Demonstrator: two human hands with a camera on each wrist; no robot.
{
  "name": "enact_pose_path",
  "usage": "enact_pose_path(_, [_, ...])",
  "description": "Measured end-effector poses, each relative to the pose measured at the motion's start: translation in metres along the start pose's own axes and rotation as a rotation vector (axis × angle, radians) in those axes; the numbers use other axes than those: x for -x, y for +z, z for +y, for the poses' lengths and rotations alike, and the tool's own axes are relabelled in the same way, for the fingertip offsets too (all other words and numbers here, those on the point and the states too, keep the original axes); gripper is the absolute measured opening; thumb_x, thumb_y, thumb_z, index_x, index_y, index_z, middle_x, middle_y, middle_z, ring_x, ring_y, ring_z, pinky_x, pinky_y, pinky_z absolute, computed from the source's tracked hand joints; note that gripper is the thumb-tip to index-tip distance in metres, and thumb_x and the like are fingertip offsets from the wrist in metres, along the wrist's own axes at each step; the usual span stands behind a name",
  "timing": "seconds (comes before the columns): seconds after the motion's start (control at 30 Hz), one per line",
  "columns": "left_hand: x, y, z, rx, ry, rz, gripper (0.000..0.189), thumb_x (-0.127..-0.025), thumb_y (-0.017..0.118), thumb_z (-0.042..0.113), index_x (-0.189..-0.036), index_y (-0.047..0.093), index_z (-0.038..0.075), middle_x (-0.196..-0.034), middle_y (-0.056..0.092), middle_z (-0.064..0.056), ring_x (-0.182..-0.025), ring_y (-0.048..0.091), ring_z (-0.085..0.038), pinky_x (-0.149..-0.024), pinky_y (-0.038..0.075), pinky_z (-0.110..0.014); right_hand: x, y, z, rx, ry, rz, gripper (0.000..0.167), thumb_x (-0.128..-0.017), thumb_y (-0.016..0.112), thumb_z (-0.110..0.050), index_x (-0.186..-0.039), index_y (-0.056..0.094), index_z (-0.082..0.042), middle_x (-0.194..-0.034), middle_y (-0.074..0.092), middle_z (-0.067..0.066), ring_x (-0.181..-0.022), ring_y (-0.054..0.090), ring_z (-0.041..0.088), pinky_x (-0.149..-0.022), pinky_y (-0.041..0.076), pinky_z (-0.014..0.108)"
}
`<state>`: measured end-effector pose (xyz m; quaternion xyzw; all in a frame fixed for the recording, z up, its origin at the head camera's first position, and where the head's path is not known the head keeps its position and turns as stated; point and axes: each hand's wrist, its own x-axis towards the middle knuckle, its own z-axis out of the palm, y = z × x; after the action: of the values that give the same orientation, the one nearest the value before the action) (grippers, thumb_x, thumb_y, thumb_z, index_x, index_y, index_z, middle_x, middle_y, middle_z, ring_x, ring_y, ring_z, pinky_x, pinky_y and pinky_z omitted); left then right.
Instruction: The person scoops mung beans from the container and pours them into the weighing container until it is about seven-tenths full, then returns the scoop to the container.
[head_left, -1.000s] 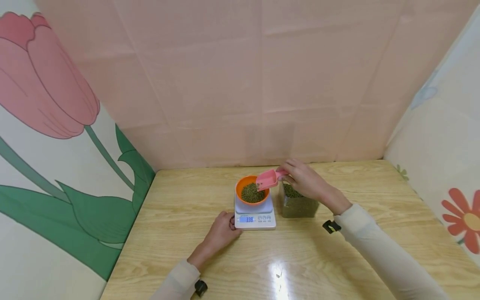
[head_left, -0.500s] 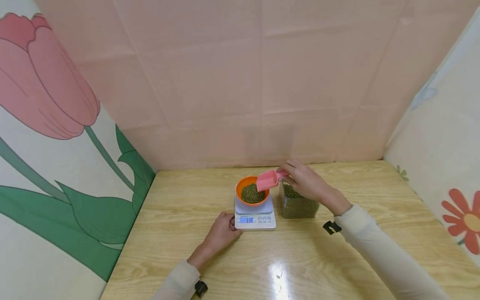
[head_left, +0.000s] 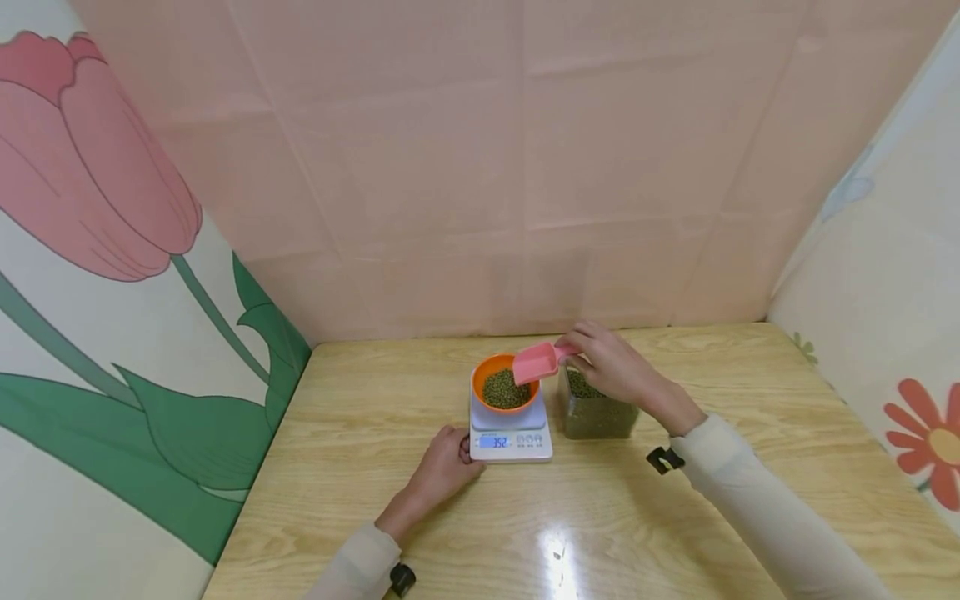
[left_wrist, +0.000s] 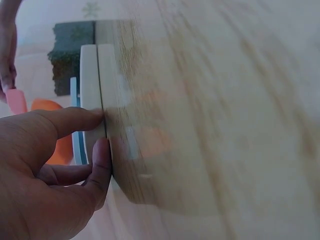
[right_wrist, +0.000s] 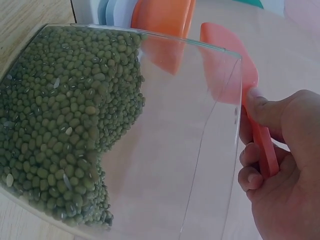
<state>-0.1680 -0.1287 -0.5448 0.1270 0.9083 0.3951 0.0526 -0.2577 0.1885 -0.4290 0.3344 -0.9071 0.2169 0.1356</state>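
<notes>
This looks like a screened-off work corner; whether at home is unclear. A creased pink sheet (head_left: 517,167) rises behind the pale wood-grain table (head_left: 360,400), and flat white walls (head_left: 67,333) printed with large flowers (head_left: 112,192) flank it.

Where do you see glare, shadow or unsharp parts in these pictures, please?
Head: a bright glare patch on the table near the bottom edge, and a soft shadow below the right sleeve; left wrist: hazy, with soft wood grain and faint orange reflections of the bowl; right wrist: the beans look fairly sharp.
</notes>
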Motion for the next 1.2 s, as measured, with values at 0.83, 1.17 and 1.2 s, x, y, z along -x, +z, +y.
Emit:
enact_pose_path(0.83, [0.0, -0.001, 0.002, 0.003, 0.001, -0.002, 0.03, -0.088, 0.082, 0.008, -0.114, 0.071, 0.001, -0.095, 0.056, -0.007, -0.087, 0.048, -0.014, -0.067, 0.042, -0.019, 0.01, -0.023, 0.003, 0.034, -0.007, 0.065, 0.021, -0.097, 0.077, -0.013, -0.116, 0.073, -0.002, -0.112, 0.071, 0.011, -0.103, 0.066, 0.028, -0.09, 0.059, 0.048])
enact_pose_path(1.17, [0.001, 0.0, 0.0, 0.011, 0.0, -0.003, 0.029, -0.088, 0.082, 0.008, -0.113, 0.071, 0.001, -0.096, 0.056, -0.009, -0.087, 0.049, -0.013, -0.066, 0.043, -0.018, 0.019, -0.03, 0.01, 0.034, -0.017, 0.088, 0.023, -0.097, 0.077, -0.01, -0.117, 0.074, -0.001, -0.111, 0.072, 0.011, -0.105, 0.067, 0.029, -0.09, 0.059, 0.05])
enact_pose_path(1.2, [0.001, 0.0, 0.0, 0.012, 0.002, -0.003, 0.029, -0.088, 0.082, 0.008, -0.113, 0.071, 0.0, -0.096, 0.056, -0.009, -0.087, 0.049, -0.014, -0.066, 0.043, -0.018, 0.019, -0.031, 0.011, 0.034, -0.02, 0.093, 0.023, -0.097, 0.077, -0.01, -0.117, 0.074, -0.001, -0.111, 0.073, 0.011, -0.104, 0.067, 0.029, -0.09, 0.059, 0.05])
